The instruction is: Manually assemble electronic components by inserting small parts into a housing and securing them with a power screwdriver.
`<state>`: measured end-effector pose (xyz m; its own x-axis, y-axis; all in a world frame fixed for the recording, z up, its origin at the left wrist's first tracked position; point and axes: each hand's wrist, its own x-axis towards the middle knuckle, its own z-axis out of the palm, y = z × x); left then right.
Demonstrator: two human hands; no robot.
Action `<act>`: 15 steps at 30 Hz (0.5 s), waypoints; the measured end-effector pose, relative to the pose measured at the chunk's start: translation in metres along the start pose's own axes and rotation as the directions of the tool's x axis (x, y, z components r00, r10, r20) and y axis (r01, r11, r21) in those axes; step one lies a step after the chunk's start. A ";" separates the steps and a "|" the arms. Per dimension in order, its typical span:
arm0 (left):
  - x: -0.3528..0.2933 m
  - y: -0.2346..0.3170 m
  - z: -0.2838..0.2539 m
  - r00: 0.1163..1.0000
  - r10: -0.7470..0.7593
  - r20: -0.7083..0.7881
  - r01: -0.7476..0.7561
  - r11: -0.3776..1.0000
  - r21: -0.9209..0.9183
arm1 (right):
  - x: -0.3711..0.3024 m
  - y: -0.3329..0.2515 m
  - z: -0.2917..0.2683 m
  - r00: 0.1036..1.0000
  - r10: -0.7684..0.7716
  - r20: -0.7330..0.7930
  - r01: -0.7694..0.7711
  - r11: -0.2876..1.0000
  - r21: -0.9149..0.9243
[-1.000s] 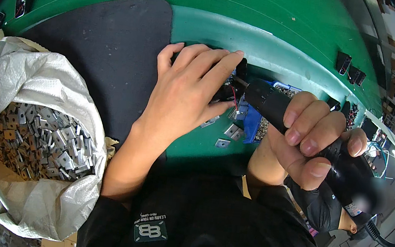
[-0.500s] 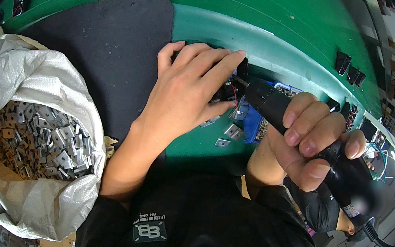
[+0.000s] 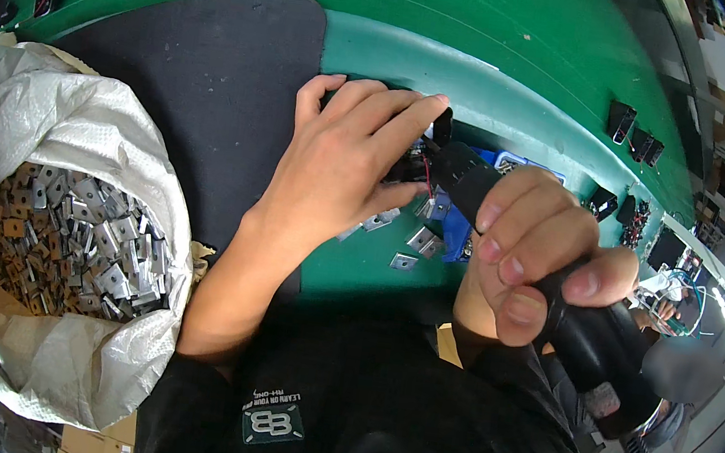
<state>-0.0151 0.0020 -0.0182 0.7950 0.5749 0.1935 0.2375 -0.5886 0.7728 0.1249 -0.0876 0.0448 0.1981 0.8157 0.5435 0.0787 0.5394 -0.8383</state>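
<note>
My left hand (image 3: 344, 152) is curled over a black plastic housing (image 3: 443, 126), pressing it down on the green work surface. A thin red wire (image 3: 428, 177) shows at its side; most of the housing is hidden beneath my fingers. My right hand (image 3: 540, 257) is wrapped round a black electric screwdriver (image 3: 606, 347), tilted with its cord end low at the right. Its nose meets the housing close to my left fingertips; the exact contact point is too small to make out. Just below lie several loose square metal nut plates (image 3: 424, 240).
At the left stands a white woven sack (image 3: 92, 365) full of metal nut plates (image 3: 98, 239). A dark mat (image 3: 216, 91) lies behind it. Blue bins (image 3: 456, 227) sit partly behind my right hand. Black housings (image 3: 621, 122) rest on the green surface at the far right.
My right hand and the screwdriver have shifted left toward the housing, and the tool's cord end has dropped. My left hand has barely moved.
</note>
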 end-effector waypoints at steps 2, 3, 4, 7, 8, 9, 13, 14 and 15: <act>0.000 0.002 0.000 1.000 0.005 0.003 -0.005 1.000 0.019 | -0.001 -0.007 -0.001 0.998 0.035 -0.057 -0.035 0.999 -0.001; 0.001 0.003 0.000 1.000 0.005 0.007 -0.005 1.000 0.029 | 0.001 -0.014 -0.008 0.999 0.026 -0.033 -0.025 0.999 0.047; 0.002 0.003 -0.001 1.000 0.020 0.005 -0.020 0.999 0.028 | 0.001 -0.021 -0.010 0.993 -0.037 -0.115 0.050 0.992 0.116; 0.003 0.006 0.000 0.999 0.044 0.009 -0.044 0.998 0.044 | 0.002 -0.055 -0.024 0.949 -0.126 -0.289 0.160 0.982 0.097; 0.004 0.008 0.002 0.999 0.030 0.011 -0.031 0.998 0.059 | 0.000 -0.062 -0.024 0.902 -0.156 -0.403 0.187 0.982 0.039; 0.005 0.008 0.001 1.000 0.014 0.005 -0.015 0.996 0.086 | -0.005 -0.069 -0.033 0.912 -0.164 -0.375 0.177 0.984 0.001; 0.016 0.008 0.010 0.999 -0.005 -0.050 0.012 0.991 0.131 | -0.031 -0.069 -0.062 0.886 -0.207 -0.415 0.164 0.977 -0.138; 0.023 0.007 0.013 0.998 0.012 -0.056 -0.004 0.990 0.138 | -0.035 -0.065 -0.065 0.871 -0.204 -0.447 0.140 0.975 -0.171; 0.033 0.006 0.014 0.998 0.041 -0.055 -0.033 0.990 0.136 | -0.038 -0.062 -0.068 0.854 -0.203 -0.480 0.110 0.971 -0.214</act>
<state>0.0201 0.0094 -0.0161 0.7720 0.5810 0.2577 0.2853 -0.6790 0.6764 0.1786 -0.1663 0.0730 0.6219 0.4866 0.6136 0.3077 0.5686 -0.7629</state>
